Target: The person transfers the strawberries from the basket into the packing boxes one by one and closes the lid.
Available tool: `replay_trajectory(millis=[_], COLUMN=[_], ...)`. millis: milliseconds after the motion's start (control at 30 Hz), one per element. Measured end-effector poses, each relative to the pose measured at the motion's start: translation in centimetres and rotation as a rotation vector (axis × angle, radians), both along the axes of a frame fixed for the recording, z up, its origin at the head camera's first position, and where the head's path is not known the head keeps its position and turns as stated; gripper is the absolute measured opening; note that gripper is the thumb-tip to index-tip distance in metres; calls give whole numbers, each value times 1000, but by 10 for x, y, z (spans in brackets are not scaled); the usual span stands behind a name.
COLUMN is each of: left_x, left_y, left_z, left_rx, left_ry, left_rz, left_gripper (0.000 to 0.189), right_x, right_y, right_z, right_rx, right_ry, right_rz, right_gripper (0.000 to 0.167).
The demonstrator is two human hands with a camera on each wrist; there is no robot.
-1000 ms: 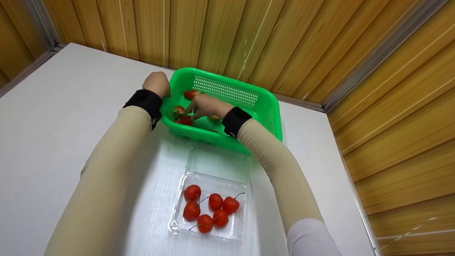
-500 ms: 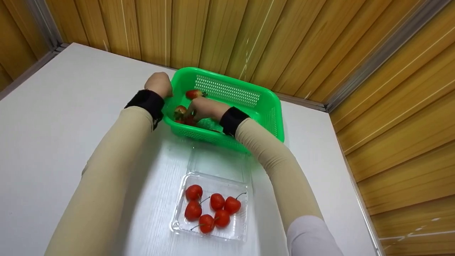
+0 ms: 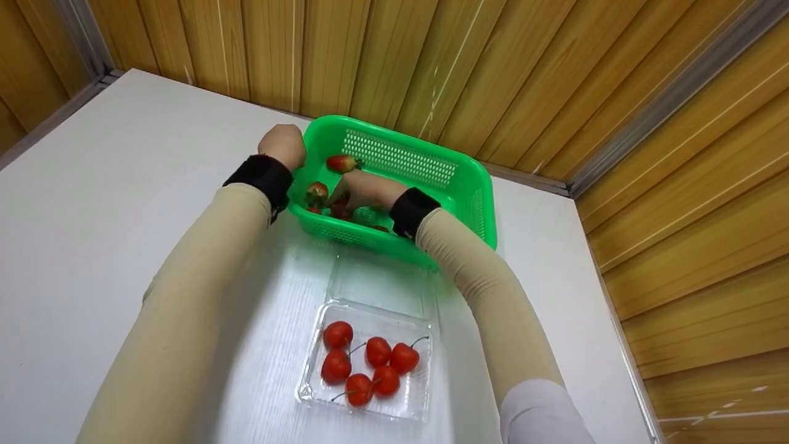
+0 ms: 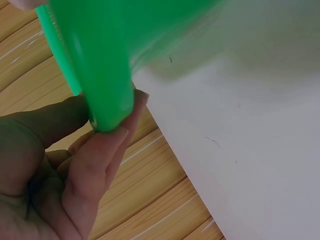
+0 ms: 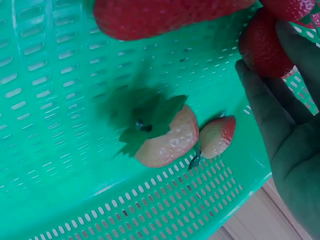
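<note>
The left hand (image 3: 283,145) is pinching the green basket (image 3: 394,134) by its left rim (image 4: 109,85); the right hand (image 3: 365,188) is grasping 1 strawberry (image 5: 264,46), leaving room rightward inside.

No writing, label, brand, number or sign can be read in the head view or in either wrist view. On the black wristband (image 3: 415,211) of the right arm, a tiny pale mark (image 3: 407,234) shows near the lower edge in the head view, too small to tell whether it is lettering.
</note>
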State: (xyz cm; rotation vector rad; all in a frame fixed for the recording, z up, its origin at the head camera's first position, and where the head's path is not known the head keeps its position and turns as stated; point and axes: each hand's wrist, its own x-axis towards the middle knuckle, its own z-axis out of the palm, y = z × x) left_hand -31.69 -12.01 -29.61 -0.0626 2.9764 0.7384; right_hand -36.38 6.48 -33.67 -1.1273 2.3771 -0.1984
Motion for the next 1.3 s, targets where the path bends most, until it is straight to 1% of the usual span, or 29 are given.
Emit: replay_trajectory(millis=[67,133,233,300,367,433,500,533,600,700,767,867,933,1067,1100,1200,1233,1300], left_x=[0,0,0,1,2,4,9,12,19,32,42,57,67,86,89,105,110,124], left_y=[-1,-2,-7,-10,-14,-17,-19,-20,-21,-20,-18,-13,-10,-4,-4,-5,-5,-5], left_z=[-1,-2,-4,-5,-6,-6,-3,0,7,19,24,24,23,15,10,-1,-5,-13], left_rx=[4,13,11,4,1,-6,-13,-17,-27,-14,13,66,113,208,225,267,276,306], left_ry=[6,22,43,29,-10,-34,-34,-19,26,107,162,218,213,162,166,139,123,60], left_rz=[-7,-16,-46,-78,-111,-134,-153,-164,-184,-241,-280,-348,-386,-454,-468,-503,-509,-524], left_gripper=[32,30,28,29,35,41,48,50,51,51,46,39,35,29,28,26,27,28], right_x=[0,0,-1,-1,1,5,12,16,23,37,46,62,74,99,105,126,134,152], right_y=[4,9,20,28,38,49,59,64,74,87,96,108,116,128,130,135,137,140], right_z=[6,15,30,38,43,46,49,50,53,58,61,68,71,70,68,61,59,54], right_rx=[17,15,-23,-60,-96,-127,-157,-170,-196,-221,-231,-243,-261,-302,-310,-320,-323,-313], right_ry=[22,39,74,90,101,113,116,123,136,159,176,206,225,257,259,263,263,262], right_rz=[-16,-37,-52,-52,-61,-74,-96,-102,-114,-115,-107,-80,-60,-15,-2,46,59,97], right_gripper=[36,37,37,37,37,36,37,36,36,34,34,33,33,31,31,30,31,32])
